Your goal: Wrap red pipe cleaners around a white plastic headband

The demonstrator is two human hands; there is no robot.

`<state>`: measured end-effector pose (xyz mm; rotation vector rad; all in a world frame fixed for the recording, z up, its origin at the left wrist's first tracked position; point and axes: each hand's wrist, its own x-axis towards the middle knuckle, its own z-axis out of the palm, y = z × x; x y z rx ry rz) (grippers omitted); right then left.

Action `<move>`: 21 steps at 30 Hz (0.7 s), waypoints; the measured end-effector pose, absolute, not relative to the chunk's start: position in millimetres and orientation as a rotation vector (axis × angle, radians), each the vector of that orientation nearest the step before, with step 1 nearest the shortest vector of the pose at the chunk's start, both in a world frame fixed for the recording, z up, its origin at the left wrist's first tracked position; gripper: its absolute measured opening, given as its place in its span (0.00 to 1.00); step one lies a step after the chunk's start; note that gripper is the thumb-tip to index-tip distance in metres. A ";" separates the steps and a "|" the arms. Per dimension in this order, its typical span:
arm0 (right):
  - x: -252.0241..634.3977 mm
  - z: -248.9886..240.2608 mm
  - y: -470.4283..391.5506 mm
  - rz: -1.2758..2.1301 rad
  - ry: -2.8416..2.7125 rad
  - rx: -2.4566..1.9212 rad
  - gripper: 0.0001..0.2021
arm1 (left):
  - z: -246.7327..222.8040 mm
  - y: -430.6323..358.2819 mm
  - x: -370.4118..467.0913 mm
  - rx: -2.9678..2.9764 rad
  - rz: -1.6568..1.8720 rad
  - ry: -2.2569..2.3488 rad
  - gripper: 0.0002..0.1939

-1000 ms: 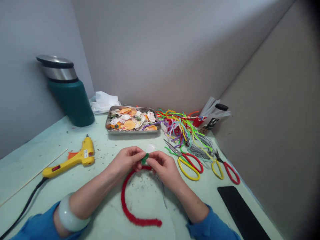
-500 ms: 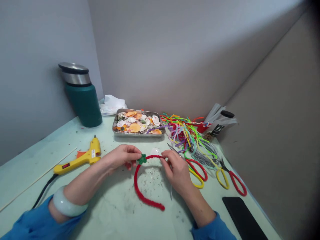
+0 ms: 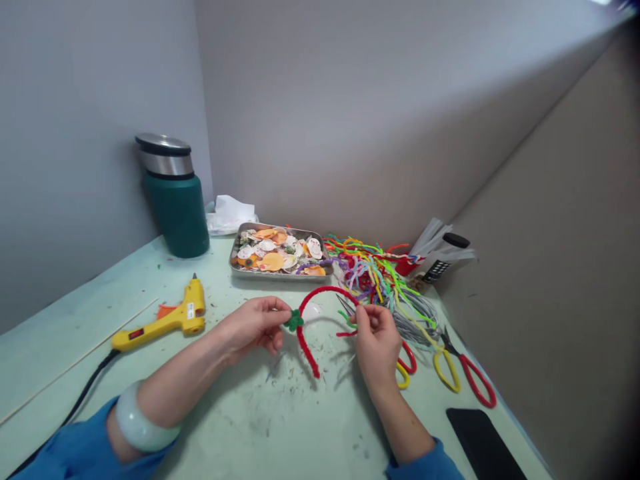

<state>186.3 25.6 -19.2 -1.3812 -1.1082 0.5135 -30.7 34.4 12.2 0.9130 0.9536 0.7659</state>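
Note:
A red fuzzy pipe-cleaner hoop (image 3: 327, 289) arches between my two hands above the table, one end pointing down at the left. My left hand (image 3: 257, 327) pinches a small green pipe-cleaner flower (image 3: 294, 321) that touches the hoop's left side. Whether the two are joined I cannot tell. Thumb and fingers of my right hand (image 3: 377, 343) grip the hoop on its right side. Just left of those fingers a short red end (image 3: 346, 334) and a green strip (image 3: 345, 316) show, partly hidden. Scissors with red and yellow handles (image 3: 404, 377) lie partly behind my right hand.
A yellow glue gun (image 3: 170, 320) and a thin stick (image 3: 85, 357) lie left. Behind are a green flask (image 3: 177, 210), tissues (image 3: 231, 213), a metal tray of shells (image 3: 280, 277) and coloured pipe cleaners (image 3: 370, 267). More scissors (image 3: 465, 367) and a black phone-like slab (image 3: 483, 440) lie right.
The hoop has turned and lifted, so its curve now arches upward with its left end pointing down. My right hand has shifted right along with it. The left hand still pinches the green flower.

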 end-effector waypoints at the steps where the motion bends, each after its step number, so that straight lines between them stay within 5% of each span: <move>1: 186.4 -19.3 26.2 0.519 -1.085 -1.390 0.12 | 12.8 33.4 -29.4 0.918 0.766 0.953 0.11; 21: 179.7 -22.6 30.0 1.006 -0.940 -1.299 0.17 | 20.5 23.2 -24.6 0.806 0.797 0.666 0.10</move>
